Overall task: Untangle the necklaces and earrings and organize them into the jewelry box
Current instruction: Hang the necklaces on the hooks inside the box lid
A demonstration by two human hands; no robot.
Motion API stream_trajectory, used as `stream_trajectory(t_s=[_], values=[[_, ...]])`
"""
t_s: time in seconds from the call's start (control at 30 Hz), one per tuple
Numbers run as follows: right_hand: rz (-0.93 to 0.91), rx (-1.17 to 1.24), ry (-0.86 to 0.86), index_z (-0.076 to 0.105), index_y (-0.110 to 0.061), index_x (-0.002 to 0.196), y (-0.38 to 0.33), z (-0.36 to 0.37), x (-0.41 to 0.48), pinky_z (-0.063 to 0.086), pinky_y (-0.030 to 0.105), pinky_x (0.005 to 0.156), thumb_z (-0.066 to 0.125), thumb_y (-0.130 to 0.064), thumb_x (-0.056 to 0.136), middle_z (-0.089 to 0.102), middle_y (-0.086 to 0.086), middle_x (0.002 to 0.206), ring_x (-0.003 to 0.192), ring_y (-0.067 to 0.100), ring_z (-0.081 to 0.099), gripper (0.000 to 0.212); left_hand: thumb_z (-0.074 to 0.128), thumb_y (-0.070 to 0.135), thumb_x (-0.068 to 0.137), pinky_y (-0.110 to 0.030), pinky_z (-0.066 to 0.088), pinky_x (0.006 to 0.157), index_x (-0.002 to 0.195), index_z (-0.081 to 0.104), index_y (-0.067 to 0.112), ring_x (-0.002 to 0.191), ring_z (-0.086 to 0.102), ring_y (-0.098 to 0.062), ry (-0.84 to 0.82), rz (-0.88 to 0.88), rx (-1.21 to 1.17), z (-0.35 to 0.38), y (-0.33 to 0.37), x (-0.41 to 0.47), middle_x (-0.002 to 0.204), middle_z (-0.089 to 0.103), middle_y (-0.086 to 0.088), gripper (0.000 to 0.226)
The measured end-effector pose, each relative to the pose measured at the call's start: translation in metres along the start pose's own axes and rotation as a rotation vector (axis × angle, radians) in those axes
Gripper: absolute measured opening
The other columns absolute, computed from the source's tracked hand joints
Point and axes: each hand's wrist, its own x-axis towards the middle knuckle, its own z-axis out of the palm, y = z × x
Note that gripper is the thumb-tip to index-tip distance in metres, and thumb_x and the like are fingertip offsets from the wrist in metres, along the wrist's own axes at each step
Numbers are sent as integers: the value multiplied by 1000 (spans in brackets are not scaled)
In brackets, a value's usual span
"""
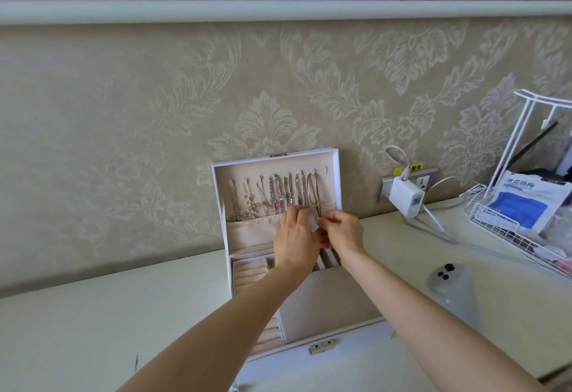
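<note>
— So, what did we have at the left?

— Bare pale counter [93,329], then the white jewelry box [356,339] standing open on it, its lid [278,161] upright against the patterned wall [123,113].

— And the chains?

— We saw a row of necklaces [274,193] hanging inside the lid, their lower ends reaching the beige pocket [250,229] across its foot. Below that, in the tray, the ring rolls [249,274] lay at the left side.

— Where were our hands?

— Both were up at the lid, close together, just above the pocket's right end. Our left hand [294,237] showed its back. Its fingers were bent up against the lower ends of the chains, and we could not tell whether they gripped any. Our right hand [343,230] had thumb and forefinger pressed together, pinching the bottom of the last necklace [314,193], which hung at the right end of the row.

— Anything nearer to us?

— The flat beige compartment [325,305] of the tray, and the metal latch [323,346] on the front wall.

— And further right?

— A white charger [407,198] plugged into the wall socket [428,179], a grey gadget [450,283] with black buttons lying on the counter, and a white wire rack [513,238] holding a blue and white packet [523,206].
</note>
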Motion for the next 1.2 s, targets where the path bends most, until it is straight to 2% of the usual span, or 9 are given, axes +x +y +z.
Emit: stream_trajectory(t_s=[0.13,0.3,0.53,0.7,0.8,0.87,0.97,1.1,1.2], values=[[-31,-138,20,65,-13,67,3,0,10,48,27,43,65,-6,81,68,16,69,51,22,60,16,47,4,87,-31,39,100,132,45,10,123,39,-22,7,20,14,0,-2,1,132,42,-5,45],[-121,-294,6,63,-20,61,3,-2,12,57,48,64,65,-4,78,65,7,60,61,28,65,23,44,-1,83,-31,35,102,132,42,12,122,38,-24,5,61,97,3,-6,4,131,41,-6,50],[-200,-393,6,65,-5,72,1,-2,15,56,50,59,61,-2,76,65,11,64,62,32,64,7,44,-3,81,-33,32,101,134,39,18,121,37,-24,-24,81,159,0,-4,6,131,39,-6,57],[-241,-469,-10,62,-7,69,0,-1,16,56,48,61,57,-1,76,65,10,64,64,34,64,10,44,-3,80,-34,34,99,134,37,21,118,39,-24,-37,116,201,1,-7,7,128,38,-6,59],[-206,-419,-21,66,-12,69,1,-3,17,56,46,69,64,-3,78,65,4,64,67,29,64,13,45,3,86,-32,34,99,134,35,13,119,38,-24,-66,73,207,1,-7,10,129,37,-7,51],[-247,-387,-5,71,-9,74,2,-6,14,54,35,75,68,-4,79,70,5,72,74,23,65,8,45,5,87,-31,34,98,132,35,11,118,36,-25,-107,57,204,1,-5,13,128,34,-10,47],[-335,-273,49,71,-5,77,-3,-8,4,48,15,65,69,-1,79,66,4,77,70,15,60,5,47,7,87,-30,34,98,127,40,8,116,34,-26,-145,68,203,1,-3,16,127,32,-12,41],[-178,150,-61,67,-5,80,-21,-7,2,56,23,58,67,3,81,67,11,75,62,21,66,8,46,5,86,-32,35,99,124,42,6,117,35,-27,-151,75,177,1,-5,16,127,34,-12,39],[-77,315,-104,62,-2,88,-27,-6,7,58,26,60,64,7,82,67,16,85,62,22,68,11,46,4,86,-33,36,98,124,42,6,117,38,-26,-152,60,141,-2,-9,17,126,38,-11,39]])
